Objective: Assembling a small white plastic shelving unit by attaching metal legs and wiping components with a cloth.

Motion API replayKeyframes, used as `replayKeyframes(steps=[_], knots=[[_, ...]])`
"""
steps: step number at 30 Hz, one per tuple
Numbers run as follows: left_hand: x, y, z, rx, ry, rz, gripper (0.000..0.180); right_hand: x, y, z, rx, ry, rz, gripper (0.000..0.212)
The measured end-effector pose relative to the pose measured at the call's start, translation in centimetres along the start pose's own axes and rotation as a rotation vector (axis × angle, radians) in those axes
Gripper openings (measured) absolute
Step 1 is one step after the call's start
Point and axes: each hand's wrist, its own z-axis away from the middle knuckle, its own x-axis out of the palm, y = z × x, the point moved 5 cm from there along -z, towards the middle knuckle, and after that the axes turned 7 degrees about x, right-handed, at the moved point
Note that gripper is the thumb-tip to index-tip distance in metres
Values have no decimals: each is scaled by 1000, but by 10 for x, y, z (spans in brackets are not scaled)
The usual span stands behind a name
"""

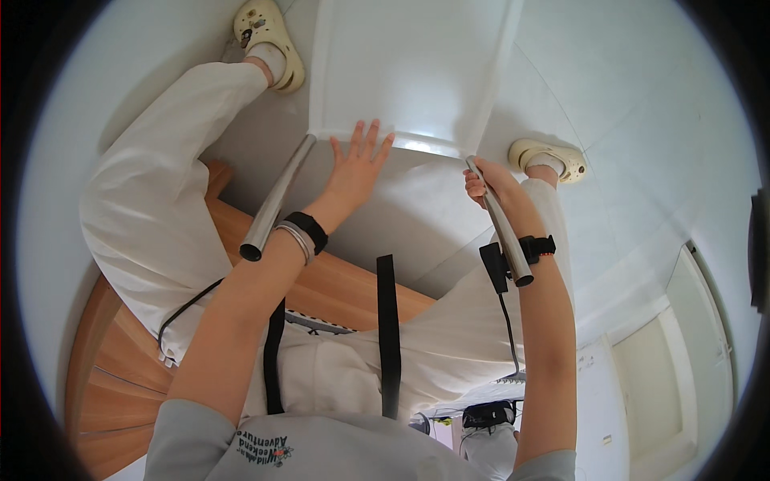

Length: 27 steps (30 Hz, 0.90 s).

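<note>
Nearest on my feed, the right metal tube [499,218] slants away to the corner of the white panel [393,64] ahead, its far part clasped in the right hand [504,180]. The left hand [353,176], unclenched, splays over the panel's near edge, beside the left metal tube [278,195].

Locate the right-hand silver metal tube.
In the head view, the silver metal tube is right of centre, in the right hand, by a corner of the white rectangular panel.
</note>
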Motion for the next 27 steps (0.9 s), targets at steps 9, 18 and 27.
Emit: replayKeyframes(steps=[9,18,27], knots=[[-1,-1,3,-9,-22,2,81,-10,-4,-17,73,-158,-62,20],[-61,17,17,142,-388,115,21,-42,19,54,-499,70,-34,39],[-281,75,216,443,545,214,12,-87,129,228,-1368,305,212,26]])
